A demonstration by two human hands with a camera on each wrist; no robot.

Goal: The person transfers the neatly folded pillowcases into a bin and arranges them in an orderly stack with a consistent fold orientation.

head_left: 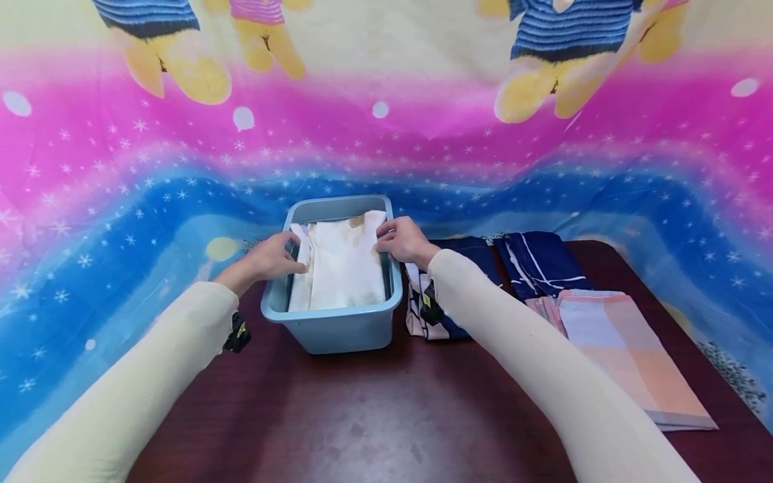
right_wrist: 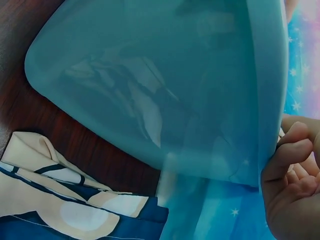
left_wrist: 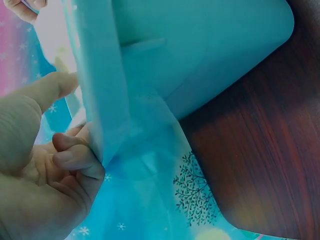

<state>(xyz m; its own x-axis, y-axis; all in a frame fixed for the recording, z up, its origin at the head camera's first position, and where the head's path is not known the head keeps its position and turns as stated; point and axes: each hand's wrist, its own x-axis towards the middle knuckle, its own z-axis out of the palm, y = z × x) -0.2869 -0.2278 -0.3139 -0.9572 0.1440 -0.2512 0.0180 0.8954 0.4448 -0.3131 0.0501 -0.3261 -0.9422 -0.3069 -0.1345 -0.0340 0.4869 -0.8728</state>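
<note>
Fingers (head_left: 391, 227) of the right hand (head_left: 406, 241) pinch white cloth (head_left: 347, 265) inside the bin (head_left: 341, 332), mostly hidden from its wrist view, the left hand's (head_left: 268, 256) grip unclear.

Three views, from which I can read no text, label, brand, number or sign. The black wrist device (head_left: 237, 333) at the left sleeve (head_left: 141, 376) and its counterpart (head_left: 431, 306) at the right sleeve (head_left: 537, 349) bear yellow marks, illegibly small.

Arms (head_left: 129, 382) extd fwd | L hand (head_left: 266, 258): thumb out | R hand (head_left: 406, 240): fingers bent
</note>
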